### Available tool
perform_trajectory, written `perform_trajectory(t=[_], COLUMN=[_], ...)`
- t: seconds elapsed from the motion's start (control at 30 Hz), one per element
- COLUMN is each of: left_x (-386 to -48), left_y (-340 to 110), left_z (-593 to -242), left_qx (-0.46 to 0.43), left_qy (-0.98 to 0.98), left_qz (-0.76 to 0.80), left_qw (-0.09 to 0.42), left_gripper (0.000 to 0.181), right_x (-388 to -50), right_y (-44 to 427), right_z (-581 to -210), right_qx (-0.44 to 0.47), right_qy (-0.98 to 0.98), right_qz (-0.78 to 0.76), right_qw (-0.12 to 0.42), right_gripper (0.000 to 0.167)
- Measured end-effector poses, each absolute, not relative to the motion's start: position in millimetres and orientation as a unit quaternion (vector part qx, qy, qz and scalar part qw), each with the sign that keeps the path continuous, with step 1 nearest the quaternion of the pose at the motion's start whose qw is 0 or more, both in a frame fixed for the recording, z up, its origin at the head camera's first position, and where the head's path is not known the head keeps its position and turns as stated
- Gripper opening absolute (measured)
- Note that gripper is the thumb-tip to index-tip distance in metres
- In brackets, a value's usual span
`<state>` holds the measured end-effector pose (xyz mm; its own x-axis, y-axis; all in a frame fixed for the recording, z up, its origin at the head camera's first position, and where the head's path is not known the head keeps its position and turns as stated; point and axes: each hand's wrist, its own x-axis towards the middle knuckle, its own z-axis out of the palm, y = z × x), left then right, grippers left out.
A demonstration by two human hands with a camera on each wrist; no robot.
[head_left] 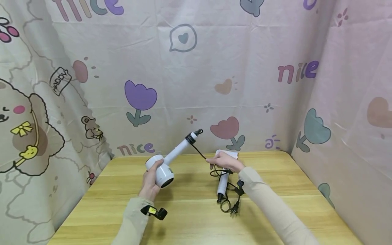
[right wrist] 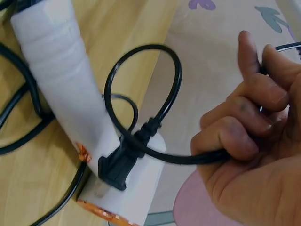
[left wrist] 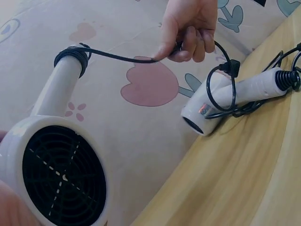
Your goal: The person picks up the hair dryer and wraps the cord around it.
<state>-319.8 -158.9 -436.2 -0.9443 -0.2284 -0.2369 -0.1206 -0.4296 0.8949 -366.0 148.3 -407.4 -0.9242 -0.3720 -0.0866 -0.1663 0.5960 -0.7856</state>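
As the left hand (head_left: 149,183) grips one hairdryer (head_left: 163,169) of two, the right (head_left: 228,161) pinches its cord (left wrist: 123,58).

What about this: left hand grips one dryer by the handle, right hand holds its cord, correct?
Not by the handle: the head view shows the left hand gripping that dryer by its barrel. The right hand does hold its cord.

Reads "nice" three times in coloured letters on the backdrop cloth (head_left: 190,78): large at upper left, cut by the top edge; at the right; and low at left, just above the counter (head_left: 190,217). Reads "HAPPY" on a tilted banner (head_left: 60,81) printed at far left. On the raised white hair dryer (head_left: 163,174), shows just a greenish marking (head_left: 170,170), too small to read.
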Motion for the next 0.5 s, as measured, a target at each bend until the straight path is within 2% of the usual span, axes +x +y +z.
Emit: perform_trajectory(t=[0.2,0.33,0.4,0.5], left_x=[-321.4,-322.4,-322.2,-322.7], left_y=[-160.4,-162.9,-164.0,-166.0], left_z=[-435.9,-437.3,-438.5,-442.0], left_qx=[0.165,0.144,0.129,0.110], left_qy=[-0.530,-0.534,-0.542,-0.559], left_qz=[-0.832,-0.833,-0.830,-0.821], left_qw=[0.024,-0.002,-0.020,-0.050], left_gripper=[0.063,0.056,0.053,0.051], right_x=[-368.7,-373.8,-375.2,-376.0], right_y=[146.2,152.6,154.0,152.1], right_z=[-407.2,-402.7,-399.3,-394.2], right_qx=[-0.156,-0.143,-0.124,-0.090], right_qy=[0.881,0.870,0.882,0.920], right_qz=[-0.431,-0.455,-0.445,-0.381], right_qw=[0.119,0.127,0.091,0.002], right_gripper=[0.038,0.032,0.029,0.031])
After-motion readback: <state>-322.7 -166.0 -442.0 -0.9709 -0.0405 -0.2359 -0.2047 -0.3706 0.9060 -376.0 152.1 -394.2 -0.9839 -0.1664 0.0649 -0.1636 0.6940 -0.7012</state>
